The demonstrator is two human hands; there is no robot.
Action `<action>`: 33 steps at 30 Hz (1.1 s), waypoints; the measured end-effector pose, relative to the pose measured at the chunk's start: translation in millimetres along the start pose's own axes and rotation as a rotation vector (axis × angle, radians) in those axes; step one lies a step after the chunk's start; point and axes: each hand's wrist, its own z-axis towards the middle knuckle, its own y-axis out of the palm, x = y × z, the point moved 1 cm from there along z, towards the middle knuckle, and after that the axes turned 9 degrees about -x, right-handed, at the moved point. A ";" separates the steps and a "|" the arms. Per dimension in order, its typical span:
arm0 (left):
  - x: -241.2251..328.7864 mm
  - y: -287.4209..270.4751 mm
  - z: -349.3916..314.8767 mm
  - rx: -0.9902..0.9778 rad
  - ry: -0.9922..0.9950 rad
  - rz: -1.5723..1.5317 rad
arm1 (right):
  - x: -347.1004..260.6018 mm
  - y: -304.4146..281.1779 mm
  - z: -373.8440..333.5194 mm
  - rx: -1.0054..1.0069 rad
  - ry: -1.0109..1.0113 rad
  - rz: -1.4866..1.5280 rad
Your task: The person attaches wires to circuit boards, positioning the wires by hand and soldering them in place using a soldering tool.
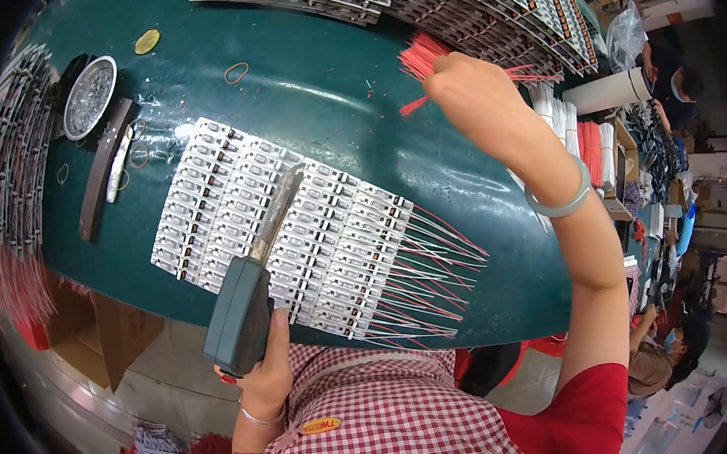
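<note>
My left hand [265, 383] is closed around the handle of a dark green, pistol-shaped soldering iron [241, 311]. Its long, stained metal tip [280, 208] reaches over the middle of a panel of white circuit boards [242, 173], though contact cannot be made out. Red and white wires [433, 277] trail from the panel's right side. Farther right and back, my right hand [472, 88] is closed on some red wires [413, 106], with ends showing on both sides of the fist. A bundle of red wires [424, 53] lies just beyond it. The fingertips are partly hidden.
Stacked board panels [491, 0] stand at the back; wired ones [12, 163] fill the left edge. A metal dish [91, 97], a dark bar [106, 172], a yellow sponge [147, 42] and rubber bands lie left. More wire bundles [589, 151] sit right. Other people work far right.
</note>
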 end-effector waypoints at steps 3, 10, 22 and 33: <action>-0.4 -1.4 -2.7 0.014 -0.011 -0.027 | -17.7 -3.0 13.8 -0.153 -0.062 -0.049; 4.9 -5.6 -4.4 0.034 -0.004 -0.035 | -36.0 25.3 29.4 -0.319 -0.097 -0.117; 2.1 -5.2 -3.7 0.040 -0.022 -0.030 | -50.8 30.9 33.4 -0.432 -0.105 -0.198; 13.5 3.1 1.5 0.036 -0.073 -0.100 | -62.0 45.0 -12.9 -0.049 0.039 -0.033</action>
